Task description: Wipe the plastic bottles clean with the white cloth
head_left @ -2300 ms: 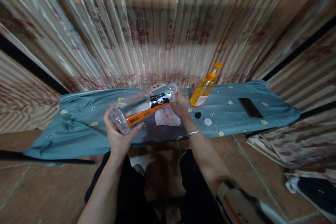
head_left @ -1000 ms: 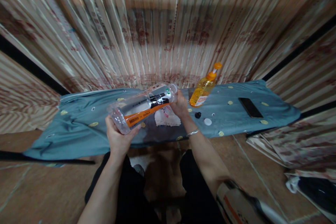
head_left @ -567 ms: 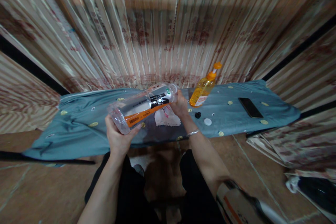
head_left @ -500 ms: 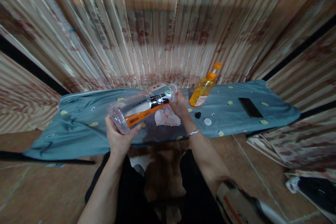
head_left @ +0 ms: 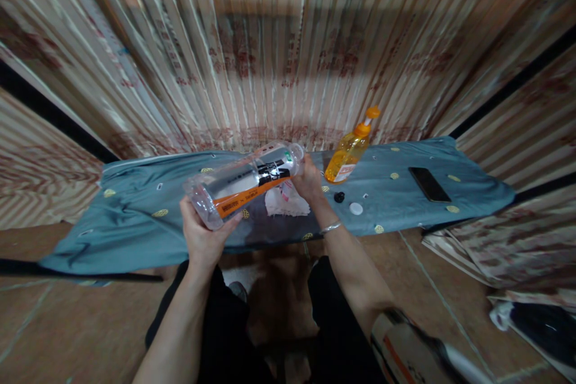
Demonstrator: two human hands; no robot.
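Right now, reading outward from my two hands:

Left hand: my left hand [head_left: 202, 237] cups the ribbed, rounded base of the bottle, fingers curled up around it, thumb on the near side.
Right hand: my right hand [head_left: 308, 180] is closed on the neck end of the same bottle, just beside its open mouth; a thin metal bangle [head_left: 330, 227] circles that wrist.
Bottle: a clear plastic bottle [head_left: 245, 183] lies almost level in the air above the table's near edge, mouth tipped slightly up and to the right. It is a smooth cylinder with a glossy black, white and orange label wrapped round it.
Cloth: a crumpled white rag [head_left: 285, 199] sits on the table directly under the bottle's neck.
Table cover: a soft grey-blue fabric [head_left: 135, 216] with small yellow motifs drapes the table in loose folds.
Caps: a small black cap [head_left: 339, 197] and a flat white round cap [head_left: 356, 209] lie near each other, right of my right hand.
Soap bottle: a translucent amber bottle [head_left: 348, 156] with an orange nozzle stands behind them.
Phone: a flat black slab [head_left: 429, 184], well apart to the right.
Backdrop: pleated, patterned curtain [head_left: 270, 60].
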